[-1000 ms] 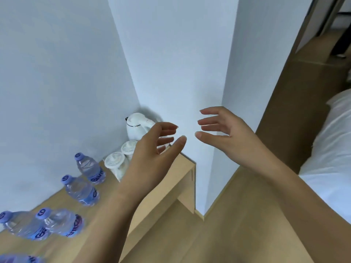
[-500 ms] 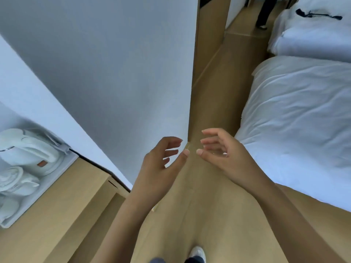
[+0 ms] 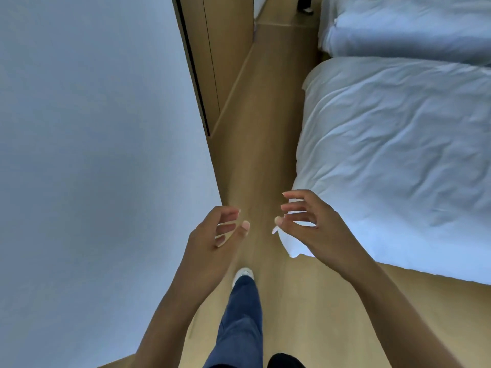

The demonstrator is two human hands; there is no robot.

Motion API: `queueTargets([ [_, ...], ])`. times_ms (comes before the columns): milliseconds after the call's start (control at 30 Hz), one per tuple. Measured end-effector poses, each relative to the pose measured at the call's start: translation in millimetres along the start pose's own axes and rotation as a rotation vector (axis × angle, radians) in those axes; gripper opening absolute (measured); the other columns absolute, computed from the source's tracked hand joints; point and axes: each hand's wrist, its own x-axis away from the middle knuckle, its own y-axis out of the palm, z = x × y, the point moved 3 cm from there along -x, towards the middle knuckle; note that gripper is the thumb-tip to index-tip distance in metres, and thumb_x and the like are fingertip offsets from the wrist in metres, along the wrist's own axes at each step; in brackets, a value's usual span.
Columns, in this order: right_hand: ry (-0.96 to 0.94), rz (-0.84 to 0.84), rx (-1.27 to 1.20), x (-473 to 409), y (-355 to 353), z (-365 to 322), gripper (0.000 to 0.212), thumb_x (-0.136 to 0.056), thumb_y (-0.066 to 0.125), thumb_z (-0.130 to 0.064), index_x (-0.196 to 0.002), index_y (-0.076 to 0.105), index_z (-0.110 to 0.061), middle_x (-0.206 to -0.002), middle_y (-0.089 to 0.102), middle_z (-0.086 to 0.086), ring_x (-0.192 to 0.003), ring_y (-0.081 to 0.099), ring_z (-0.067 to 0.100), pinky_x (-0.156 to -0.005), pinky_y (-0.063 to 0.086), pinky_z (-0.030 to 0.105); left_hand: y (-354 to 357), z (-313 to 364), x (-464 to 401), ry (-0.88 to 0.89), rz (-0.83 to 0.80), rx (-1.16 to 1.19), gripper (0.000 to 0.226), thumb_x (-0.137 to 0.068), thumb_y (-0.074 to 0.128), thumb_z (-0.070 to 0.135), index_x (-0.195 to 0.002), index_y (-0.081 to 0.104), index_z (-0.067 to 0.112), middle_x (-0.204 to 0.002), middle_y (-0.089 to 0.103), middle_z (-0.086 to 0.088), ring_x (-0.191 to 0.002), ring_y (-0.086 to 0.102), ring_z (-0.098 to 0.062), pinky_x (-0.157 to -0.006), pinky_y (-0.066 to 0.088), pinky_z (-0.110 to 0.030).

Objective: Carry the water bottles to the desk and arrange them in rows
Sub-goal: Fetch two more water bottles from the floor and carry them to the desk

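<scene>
No water bottle and no desk are in view. My left hand is held out in front of me over the wooden floor, fingers loosely curled, holding nothing. My right hand hovers beside it at the corner of the bed, fingers spread and relaxed, also holding nothing. A small gap separates the two hands.
A white wall fills the left side. A bed with white bedding takes up the right, with a second bed behind it. A narrow strip of wooden floor runs between them toward a wooden panel. My leg and shoe step forward.
The view has swung right, away from the desk with the bottles and kettle, and now faces down the aisle beside the bed. Both hands stay raised and empty.
</scene>
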Motion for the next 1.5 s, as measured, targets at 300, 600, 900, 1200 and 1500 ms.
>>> queueTargets([
  [300, 0.067, 0.113, -0.083, -192, -34, -19, 0.041, -0.087, 0.074, -0.031, -0.124, 0.058, -0.031, -0.111, 0.065, -0.013, -0.105, 0.063, 0.003, -0.076, 0.046, 0.004, -9, 31, -216, 0.016, -0.08, -0.072, 0.024, -0.087, 0.061, 0.046, -0.109, 0.056, 0.04, -0.11, 0.059, 0.03, -0.104, 0.058, 0.011, -0.078, 0.045, -0.003],
  [600, 0.143, 0.161, -0.06, -344, -87, -7, 0.037, -0.087, 0.074, -0.036, -0.12, 0.058, -0.034, -0.113, 0.065, -0.014, -0.1, 0.063, -0.002, -0.07, 0.046, 0.003, 8, 47, -378, -0.007, -0.12, -0.057, 0.025, -0.09, 0.064, 0.039, -0.114, 0.058, 0.036, -0.114, 0.061, 0.027, -0.102, 0.057, 0.017, -0.077, 0.043, -0.001],
  [900, 0.152, 0.143, -0.073, -549, -172, 5, 0.035, -0.086, 0.076, -0.031, -0.117, 0.061, -0.034, -0.11, 0.066, -0.013, -0.101, 0.064, 0.001, -0.073, 0.048, 0.008, 55, 87, -590, -0.039, -0.15, -0.081, 0.029, -0.092, 0.061, 0.041, -0.12, 0.056, 0.035, -0.12, 0.061, 0.021, -0.11, 0.056, 0.01, -0.087, 0.042, -0.01],
  [1200, 0.154, 0.072, -0.032, -735, -235, -6, 0.04, -0.087, 0.074, -0.029, -0.124, 0.059, -0.028, -0.114, 0.065, -0.012, -0.107, 0.063, 0.006, -0.079, 0.047, 0.012, 83, 134, -766, -0.081, -0.103, -0.075, 0.025, -0.093, 0.06, 0.04, -0.117, 0.055, 0.036, -0.12, 0.058, 0.022, -0.111, 0.054, 0.01, -0.089, 0.041, -0.011],
  [1500, 0.157, 0.075, 0.006, -953, -265, -8, 0.037, -0.087, 0.073, -0.019, -0.122, 0.06, -0.025, -0.11, 0.066, -0.009, -0.101, 0.065, 0.007, -0.077, 0.048, 0.016, 86, 159, -992, -0.052, -0.1, -0.11, 0.027, -0.094, 0.06, 0.035, -0.12, 0.055, 0.03, -0.122, 0.058, 0.014, -0.115, 0.056, -0.001, -0.101, 0.044, -0.024],
])
